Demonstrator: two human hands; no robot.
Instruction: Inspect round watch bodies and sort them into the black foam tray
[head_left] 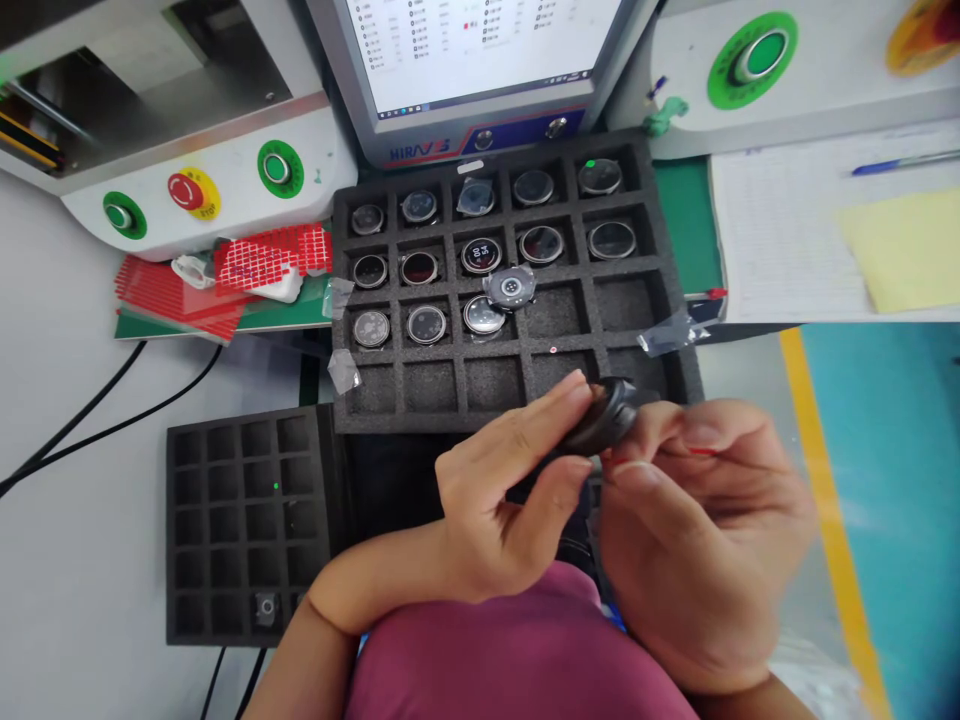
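We saw the foam tray (517, 395) lying before the monitor (480, 60); watch cases (427, 323) sat in its compartments; a second tray (247, 520) lay to its left, nearer us; papers (787, 240) lay right.

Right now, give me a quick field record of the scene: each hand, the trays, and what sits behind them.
left hand: thumb and fingers pinch a round black watch body
right hand: at the watch body's right side, fingertips on a thin red strip; blurred
upper foam tray: round watch bodies in its top three rows, one lying across a divider
lower foam tray: one small part in a bottom cell
behind: monitor, red emergency stop button
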